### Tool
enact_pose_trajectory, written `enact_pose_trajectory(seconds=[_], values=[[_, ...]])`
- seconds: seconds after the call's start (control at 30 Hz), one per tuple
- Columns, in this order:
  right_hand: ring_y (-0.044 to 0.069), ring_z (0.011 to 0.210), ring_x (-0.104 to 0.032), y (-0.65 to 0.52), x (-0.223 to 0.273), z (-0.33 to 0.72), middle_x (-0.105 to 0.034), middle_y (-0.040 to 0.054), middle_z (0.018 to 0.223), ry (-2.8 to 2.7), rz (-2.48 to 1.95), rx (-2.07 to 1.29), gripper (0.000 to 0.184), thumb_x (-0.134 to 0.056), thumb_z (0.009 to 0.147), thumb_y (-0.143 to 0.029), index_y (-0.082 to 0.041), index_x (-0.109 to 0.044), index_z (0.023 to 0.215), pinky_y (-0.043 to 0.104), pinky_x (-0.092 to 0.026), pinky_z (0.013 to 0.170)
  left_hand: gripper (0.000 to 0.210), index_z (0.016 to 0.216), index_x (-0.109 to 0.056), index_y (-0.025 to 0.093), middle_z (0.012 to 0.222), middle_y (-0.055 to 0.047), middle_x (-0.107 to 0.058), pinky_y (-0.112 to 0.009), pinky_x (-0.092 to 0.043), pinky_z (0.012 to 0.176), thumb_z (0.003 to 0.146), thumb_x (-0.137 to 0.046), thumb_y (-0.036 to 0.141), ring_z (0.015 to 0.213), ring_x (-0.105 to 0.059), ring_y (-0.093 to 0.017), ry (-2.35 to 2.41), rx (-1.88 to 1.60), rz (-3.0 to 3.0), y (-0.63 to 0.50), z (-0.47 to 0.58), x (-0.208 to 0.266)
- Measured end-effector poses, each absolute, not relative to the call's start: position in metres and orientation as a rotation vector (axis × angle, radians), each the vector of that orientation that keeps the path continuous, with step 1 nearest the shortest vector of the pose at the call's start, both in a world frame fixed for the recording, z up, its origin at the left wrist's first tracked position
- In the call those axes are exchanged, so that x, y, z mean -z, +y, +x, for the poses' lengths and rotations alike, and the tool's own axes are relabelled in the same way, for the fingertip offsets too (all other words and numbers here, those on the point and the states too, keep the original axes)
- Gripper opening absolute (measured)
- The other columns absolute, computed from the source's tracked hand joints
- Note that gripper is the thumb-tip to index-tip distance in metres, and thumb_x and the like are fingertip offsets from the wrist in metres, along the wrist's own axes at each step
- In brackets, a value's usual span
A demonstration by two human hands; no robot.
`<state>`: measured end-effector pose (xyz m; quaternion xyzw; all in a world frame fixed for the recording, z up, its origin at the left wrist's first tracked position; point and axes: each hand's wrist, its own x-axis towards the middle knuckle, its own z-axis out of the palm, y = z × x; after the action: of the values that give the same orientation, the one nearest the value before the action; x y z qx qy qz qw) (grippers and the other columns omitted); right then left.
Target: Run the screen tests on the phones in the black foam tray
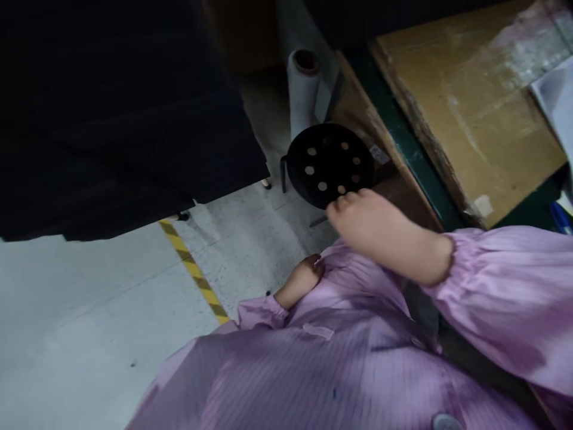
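My right hand (371, 224) is held out in front of me, its fingers curled under and their tips turned out of sight. In the view it overlaps the near edge of a round black stool (333, 164) with holes in its seat; whether they touch I cannot tell. Lower down, my left hand (302, 279) rests against the front of my pink striped smock (290, 370). Its fingers are mostly hidden by the cloth and the shadow.
A white roll with a cardboard core (304, 89) stands behind the stool. At right, flattened cardboard (470, 113) lies on a green-topped table (405, 143), with a blue pen (559, 218). Dark cloth (111, 119) hangs at left. Yellow-black tape (194, 272) marks the floor.
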<state>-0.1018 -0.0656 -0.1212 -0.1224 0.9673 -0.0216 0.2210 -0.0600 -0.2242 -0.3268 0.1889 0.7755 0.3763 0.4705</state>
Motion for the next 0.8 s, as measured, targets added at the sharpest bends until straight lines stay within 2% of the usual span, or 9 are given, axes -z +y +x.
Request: enact_pose_trajectory(seconds=[0.13, 0.23, 0.37, 0.43, 0.57, 0.8], values=[[0.033, 0.080, -0.065, -0.014, 0.147, -0.095, -0.067, 0.0184, 0.085, 2.742, -0.256, -0.335, 0.017, -0.056, 0.089, -0.012, -0.007, -0.066, 0.100, 0.039, -0.048, 0.069, 0.033, 0.122, -0.060, 0.014, 0.123, -0.013, -0.064, -0.051, -0.048, 0.101, 0.094, -0.058, 0.031, 0.114, -0.061, -0.026, 2.036, -0.649, 0.586, -0.239, -0.068, 0.322], [0.031, 0.070, -0.066, 0.000, 0.156, -0.093, -0.067, 0.0129, 0.077, 2.693, -0.139, -0.185, 0.017, -0.063, 0.089, -0.024, -0.012, -0.067, 0.100, 0.037, -0.049, 0.065, 0.038, 0.126, -0.058, 0.008, 0.124, -0.022, -0.064, -0.050, -0.042, 0.105, 0.091, -0.056, 0.019, 0.120, -0.058, -0.032, 2.117, -0.506, 0.700, -0.245, -0.081, 0.312], [0.031, 0.083, -0.068, -0.006, 0.153, -0.101, -0.070, 0.0122, 0.095, 2.703, -0.105, 0.109, 0.027, -0.062, 0.093, -0.029, -0.014, -0.066, 0.115, 0.038, -0.053, 0.073, 0.048, 0.137, -0.050, 0.005, 0.131, -0.025, -0.060, -0.047, -0.040, 0.105, 0.091, -0.050, 0.021, 0.124, -0.056, -0.034, 2.228, -0.389, 0.799, -0.251, -0.106, 0.297], [0.032, 0.087, -0.069, -0.009, 0.150, -0.104, -0.070, 0.0140, 0.101, 2.683, -0.079, 0.100, 0.030, -0.063, 0.093, -0.028, -0.012, -0.065, 0.119, 0.039, -0.054, 0.076, 0.050, 0.139, -0.046, 0.005, 0.134, -0.026, -0.058, -0.047, -0.040, 0.106, 0.093, -0.048, 0.024, 0.126, -0.055, -0.034, 2.287, -0.346, 0.816, -0.254, -0.118, 0.290], [0.034, 0.091, -0.069, -0.012, 0.146, -0.105, -0.070, 0.0173, 0.098, 2.547, -0.014, 0.036, 0.035, -0.063, 0.095, -0.029, -0.007, -0.062, 0.124, 0.040, -0.054, 0.077, 0.052, 0.141, -0.043, 0.002, 0.137, -0.028, -0.055, -0.049, -0.039, 0.107, 0.094, -0.046, 0.024, 0.128, -0.053, -0.036, 2.386, -0.258, 0.792, -0.262, -0.136, 0.279], [0.032, 0.103, -0.067, -0.013, 0.143, -0.105, -0.068, 0.0185, 0.110, 2.521, -0.031, 0.080, 0.038, -0.056, 0.100, -0.029, -0.008, -0.058, 0.131, 0.038, -0.054, 0.085, 0.053, 0.141, -0.044, 0.000, 0.138, -0.027, -0.056, -0.047, -0.044, 0.105, 0.095, -0.048, 0.026, 0.127, -0.056, -0.035, 2.487, -0.174, 0.768, -0.271, -0.149, 0.255]])
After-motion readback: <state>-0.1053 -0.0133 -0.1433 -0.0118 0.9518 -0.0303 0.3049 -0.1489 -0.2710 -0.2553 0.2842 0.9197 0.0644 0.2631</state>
